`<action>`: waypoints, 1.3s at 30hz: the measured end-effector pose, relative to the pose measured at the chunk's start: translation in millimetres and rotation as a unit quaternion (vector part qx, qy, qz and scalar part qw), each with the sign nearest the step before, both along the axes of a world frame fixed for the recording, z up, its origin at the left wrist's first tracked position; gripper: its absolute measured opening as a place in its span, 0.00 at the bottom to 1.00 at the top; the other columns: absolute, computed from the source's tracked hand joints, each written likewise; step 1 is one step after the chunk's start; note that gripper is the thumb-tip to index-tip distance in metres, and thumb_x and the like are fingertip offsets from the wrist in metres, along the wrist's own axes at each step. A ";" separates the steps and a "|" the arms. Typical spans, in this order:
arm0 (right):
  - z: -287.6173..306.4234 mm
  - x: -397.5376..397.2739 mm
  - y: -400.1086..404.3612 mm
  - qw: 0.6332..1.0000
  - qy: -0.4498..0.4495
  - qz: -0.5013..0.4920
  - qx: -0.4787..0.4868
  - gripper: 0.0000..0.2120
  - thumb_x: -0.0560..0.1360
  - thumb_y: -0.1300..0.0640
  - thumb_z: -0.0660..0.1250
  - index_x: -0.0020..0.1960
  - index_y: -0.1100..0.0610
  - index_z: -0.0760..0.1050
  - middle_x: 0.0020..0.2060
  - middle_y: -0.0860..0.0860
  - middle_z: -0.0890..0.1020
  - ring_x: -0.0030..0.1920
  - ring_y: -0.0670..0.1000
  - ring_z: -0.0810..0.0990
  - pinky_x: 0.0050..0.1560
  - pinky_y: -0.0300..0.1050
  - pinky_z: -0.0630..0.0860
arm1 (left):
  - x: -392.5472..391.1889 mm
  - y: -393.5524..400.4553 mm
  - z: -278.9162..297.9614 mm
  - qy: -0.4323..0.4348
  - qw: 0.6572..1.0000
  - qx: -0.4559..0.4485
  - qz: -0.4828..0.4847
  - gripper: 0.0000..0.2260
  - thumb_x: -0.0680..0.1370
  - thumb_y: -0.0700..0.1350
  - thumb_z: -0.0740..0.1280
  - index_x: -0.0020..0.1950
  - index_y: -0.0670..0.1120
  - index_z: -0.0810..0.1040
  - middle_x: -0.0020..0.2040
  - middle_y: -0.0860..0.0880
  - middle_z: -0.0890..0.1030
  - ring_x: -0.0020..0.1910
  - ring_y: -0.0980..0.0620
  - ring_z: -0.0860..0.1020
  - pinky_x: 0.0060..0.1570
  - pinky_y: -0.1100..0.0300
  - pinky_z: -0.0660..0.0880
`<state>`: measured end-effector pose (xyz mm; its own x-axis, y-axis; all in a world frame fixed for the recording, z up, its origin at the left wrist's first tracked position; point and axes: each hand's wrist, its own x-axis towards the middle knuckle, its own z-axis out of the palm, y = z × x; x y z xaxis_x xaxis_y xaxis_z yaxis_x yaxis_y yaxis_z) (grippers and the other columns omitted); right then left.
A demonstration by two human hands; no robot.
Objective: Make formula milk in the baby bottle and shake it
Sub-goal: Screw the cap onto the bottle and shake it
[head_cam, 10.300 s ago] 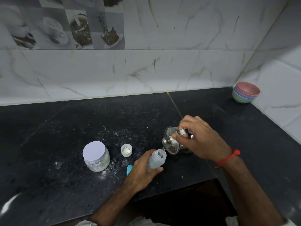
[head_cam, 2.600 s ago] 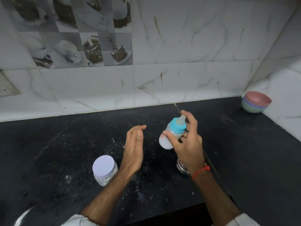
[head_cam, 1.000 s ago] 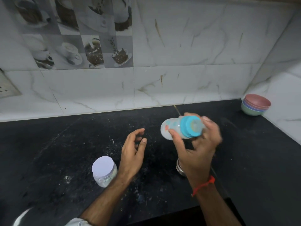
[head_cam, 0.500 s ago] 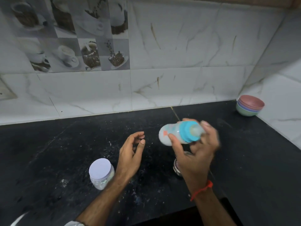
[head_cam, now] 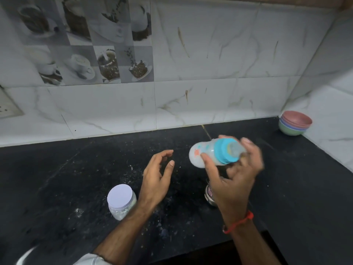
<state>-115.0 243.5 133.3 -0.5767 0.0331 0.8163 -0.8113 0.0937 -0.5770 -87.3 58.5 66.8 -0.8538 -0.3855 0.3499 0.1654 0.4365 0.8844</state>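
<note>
The baby bottle (head_cam: pixel 202 153), translucent with white milk inside and a blue screw ring and teat, lies tipped on its side in the air, teat toward me. My right hand (head_cam: pixel 235 175) is shut on it around the ring, blurred by motion. My left hand (head_cam: pixel 156 178) hovers open to the left of the bottle, fingers curled and apart, holding nothing. The formula jar (head_cam: pixel 121 201) with a pale round lid stands on the black counter beside my left wrist.
A steel vessel (head_cam: pixel 209 196) sits on the counter, mostly hidden under my right hand. Stacked coloured bowls (head_cam: pixel 294 125) stand in the far right corner. White powder is scattered on the black counter (head_cam: pixel 76 178). Tiled walls close the back and right.
The bottle stays on its side in my right hand, shifting slightly and blurring as it is shaken. My left hand has kept its place, open.
</note>
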 end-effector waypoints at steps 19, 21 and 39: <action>-6.9 0.6 -0.3 0.995 -0.085 0.013 0.052 0.39 0.74 0.52 0.79 0.75 0.33 0.61 0.69 0.45 0.76 0.66 0.51 0.82 0.62 0.48 0.83 | -3.4 -2.0 4.6 -0.025 0.999 -0.030 0.001 0.18 0.83 0.45 0.69 0.72 0.55 0.76 0.68 0.59 0.78 0.68 0.64 0.75 0.57 0.79 0.68; -10.8 -1.3 1.3 1.000 -0.013 0.002 0.026 0.38 0.75 0.57 0.78 0.77 0.42 0.62 0.70 0.45 0.75 0.66 0.56 0.81 0.62 0.47 0.82 | -4.2 -2.6 4.4 -0.020 0.999 -0.031 0.004 0.18 0.83 0.44 0.69 0.72 0.54 0.76 0.67 0.58 0.78 0.67 0.63 0.75 0.57 0.80 0.68; -24.2 -5.2 3.2 0.981 -0.167 0.023 0.094 0.38 0.74 0.50 0.78 0.74 0.30 0.61 0.69 0.41 0.76 0.65 0.50 0.83 0.63 0.53 0.83 | -4.4 0.1 2.8 -0.036 0.999 -0.027 -0.004 0.17 0.83 0.44 0.69 0.71 0.56 0.76 0.67 0.59 0.79 0.67 0.61 0.76 0.55 0.75 0.71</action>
<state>-120.2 246.7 109.2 -0.8101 -0.1324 0.5711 -0.5862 0.1916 -0.7872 -91.7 58.6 69.6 -0.8806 -0.3616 0.3064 0.1047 0.4820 0.8699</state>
